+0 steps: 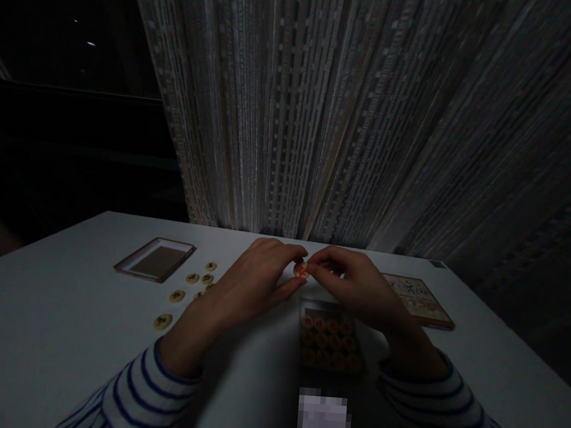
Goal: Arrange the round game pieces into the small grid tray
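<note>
Between my two hands, above the table, is a round Chinese chess piece (302,270) with a red character. My left hand (256,278) grips its left side between thumb and fingers. From the right, my right hand (354,281) pinches its edge with thumb and forefinger. Below my right hand sits an open box (332,370) with several red-marked pieces in rows and a bare strip at its far end. Left of my left hand lie several loose pieces with dark characters, among them a near one (162,322); my left hand partly hides some.
A shallow box lid or tray (157,261) lies at the left of the white table (86,330). At the right is a flat printed box cover (419,298), partly behind my right arm. A stringy curtain (293,110) hangs behind the table's far edge.
</note>
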A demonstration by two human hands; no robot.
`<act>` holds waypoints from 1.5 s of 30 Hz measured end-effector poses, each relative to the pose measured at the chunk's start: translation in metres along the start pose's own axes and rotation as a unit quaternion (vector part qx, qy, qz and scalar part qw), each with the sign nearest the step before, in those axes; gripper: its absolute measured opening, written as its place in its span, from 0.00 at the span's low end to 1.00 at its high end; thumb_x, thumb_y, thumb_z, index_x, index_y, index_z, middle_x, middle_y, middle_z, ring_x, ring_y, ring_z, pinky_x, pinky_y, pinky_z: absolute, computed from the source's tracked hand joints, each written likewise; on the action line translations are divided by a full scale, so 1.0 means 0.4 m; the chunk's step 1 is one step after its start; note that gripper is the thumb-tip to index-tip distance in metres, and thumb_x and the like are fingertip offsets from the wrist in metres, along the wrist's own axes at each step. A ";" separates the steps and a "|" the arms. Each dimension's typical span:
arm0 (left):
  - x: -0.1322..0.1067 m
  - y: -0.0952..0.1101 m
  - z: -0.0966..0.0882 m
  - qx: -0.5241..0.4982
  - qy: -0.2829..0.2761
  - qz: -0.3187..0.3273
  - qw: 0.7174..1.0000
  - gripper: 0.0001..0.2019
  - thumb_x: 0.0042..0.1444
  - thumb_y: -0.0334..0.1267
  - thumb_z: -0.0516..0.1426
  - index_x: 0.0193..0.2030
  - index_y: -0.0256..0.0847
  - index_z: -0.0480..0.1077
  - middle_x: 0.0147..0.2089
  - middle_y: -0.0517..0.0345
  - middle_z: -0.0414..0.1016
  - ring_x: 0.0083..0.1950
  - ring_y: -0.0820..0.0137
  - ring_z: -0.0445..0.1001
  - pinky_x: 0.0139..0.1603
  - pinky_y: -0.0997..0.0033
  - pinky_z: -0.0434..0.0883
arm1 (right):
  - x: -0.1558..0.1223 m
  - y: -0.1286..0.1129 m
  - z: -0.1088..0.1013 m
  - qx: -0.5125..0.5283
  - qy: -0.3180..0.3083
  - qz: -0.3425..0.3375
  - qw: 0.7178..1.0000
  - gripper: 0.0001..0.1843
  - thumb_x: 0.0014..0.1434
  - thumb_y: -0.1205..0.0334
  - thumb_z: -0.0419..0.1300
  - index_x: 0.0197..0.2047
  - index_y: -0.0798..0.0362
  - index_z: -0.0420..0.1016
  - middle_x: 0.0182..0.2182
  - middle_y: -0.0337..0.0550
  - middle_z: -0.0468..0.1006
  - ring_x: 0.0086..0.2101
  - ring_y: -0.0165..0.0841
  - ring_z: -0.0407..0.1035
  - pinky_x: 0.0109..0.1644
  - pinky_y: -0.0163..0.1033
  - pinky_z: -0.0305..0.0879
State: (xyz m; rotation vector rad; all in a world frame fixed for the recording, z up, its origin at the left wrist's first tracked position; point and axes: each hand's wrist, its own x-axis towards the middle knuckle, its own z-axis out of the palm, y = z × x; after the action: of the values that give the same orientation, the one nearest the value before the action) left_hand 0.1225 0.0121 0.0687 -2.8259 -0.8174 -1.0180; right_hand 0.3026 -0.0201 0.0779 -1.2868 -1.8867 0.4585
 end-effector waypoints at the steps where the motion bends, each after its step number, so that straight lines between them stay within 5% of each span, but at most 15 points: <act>1: 0.000 0.001 -0.001 0.000 -0.001 0.000 1.000 0.12 0.55 0.39 0.55 0.47 0.41 0.64 0.42 0.55 0.73 0.45 0.66 0.71 0.47 0.65 0.66 | 0.000 -0.001 0.000 0.011 -0.002 -0.001 1.000 0.07 0.54 0.63 0.56 0.32 0.54 0.75 0.30 0.39 0.78 0.32 0.29 0.70 0.36 0.34 0.63; 24: -0.010 -0.014 -0.030 -0.021 -0.032 -0.047 0.998 0.10 0.54 0.43 0.57 0.40 0.44 0.72 0.35 0.59 0.76 0.39 0.69 0.73 0.45 0.68 0.67 | -0.008 -0.009 -0.002 0.021 -0.059 0.030 0.998 0.17 0.54 0.62 0.56 0.47 0.54 0.72 0.29 0.38 0.77 0.30 0.28 0.69 0.35 0.34 0.63; 31: -0.009 -0.012 -0.036 -0.093 -0.039 -0.072 0.992 0.10 0.55 0.42 0.55 0.41 0.44 0.73 0.34 0.62 0.77 0.36 0.72 0.74 0.41 0.73 0.68 | -0.011 -0.024 -0.002 0.039 -0.057 0.039 0.997 0.13 0.55 0.62 0.55 0.42 0.55 0.75 0.33 0.42 0.78 0.33 0.30 0.70 0.36 0.34 0.65; 45: -0.006 -0.002 -0.052 -0.170 -0.054 -0.094 0.979 0.13 0.55 0.42 0.54 0.45 0.41 0.72 0.39 0.57 0.77 0.39 0.71 0.73 0.42 0.73 0.68 | -0.013 -0.025 0.003 0.094 -0.087 0.082 0.988 0.14 0.54 0.56 0.57 0.40 0.55 0.74 0.27 0.41 0.78 0.31 0.31 0.71 0.32 0.34 0.64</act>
State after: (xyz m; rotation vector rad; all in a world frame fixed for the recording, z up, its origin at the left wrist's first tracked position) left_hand 0.1084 0.0074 0.0834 -3.1634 -1.0272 -1.1350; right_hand 0.2963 -0.0289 0.0817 -1.3166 -1.8351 0.8392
